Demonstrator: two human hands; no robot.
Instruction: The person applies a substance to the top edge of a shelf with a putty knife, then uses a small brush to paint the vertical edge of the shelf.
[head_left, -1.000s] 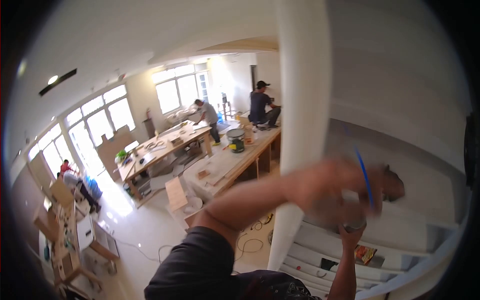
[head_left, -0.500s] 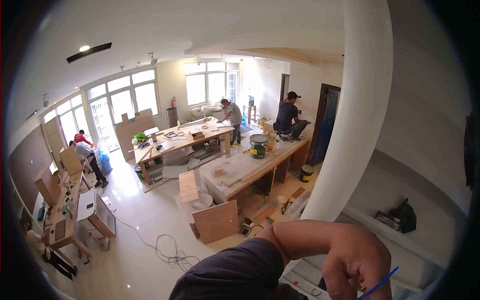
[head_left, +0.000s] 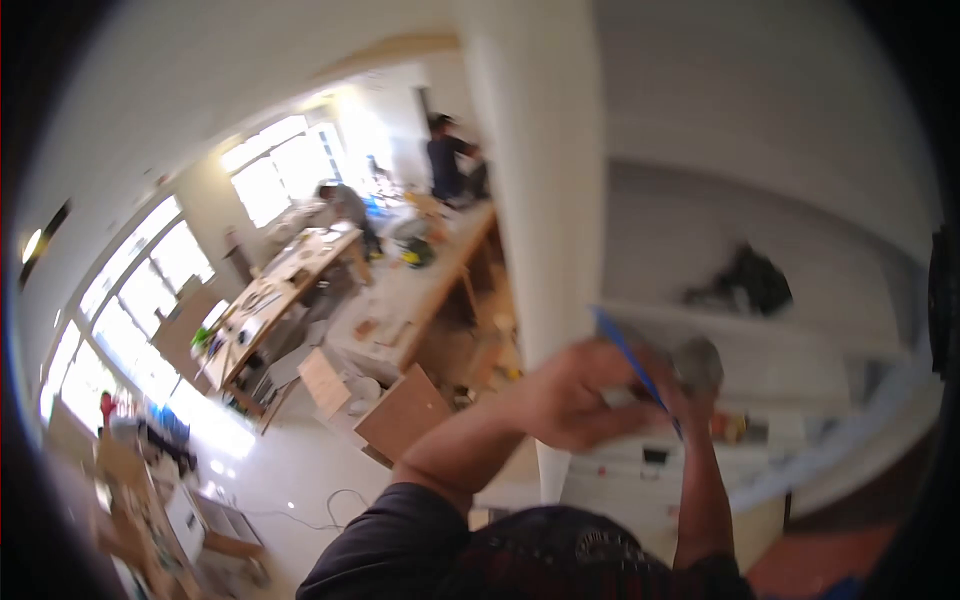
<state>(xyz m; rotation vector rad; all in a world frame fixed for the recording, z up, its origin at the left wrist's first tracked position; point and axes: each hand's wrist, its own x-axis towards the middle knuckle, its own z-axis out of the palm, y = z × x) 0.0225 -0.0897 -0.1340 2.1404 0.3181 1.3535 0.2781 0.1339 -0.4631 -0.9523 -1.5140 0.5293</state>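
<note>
My left hand (head_left: 575, 395) is raised in front of the pale round column, its fingers curled around the near side of a thin blue strip-like tool (head_left: 635, 362) seen edge-on. My right hand (head_left: 688, 408) comes up from below on the far side of that blue edge, close to the left hand. A grey rounded thing (head_left: 698, 365) shows right at its fingers, which are smeared by motion and partly hidden. I cannot tell whether the right hand grips it.
The pale column (head_left: 535, 200) stands just beyond my hands. A dark bag-like bundle (head_left: 755, 280) lies on a ledge at right. Below left, a long workbench (head_left: 400, 310) and a wooden table (head_left: 290, 285) stand in the room. One person (head_left: 450, 165) crouches on the bench; another (head_left: 348, 210) bends over the table.
The view has swung right and tilted. My left hand has come up with the blue-edged tool, and my right hand has come into view beside it.
</note>
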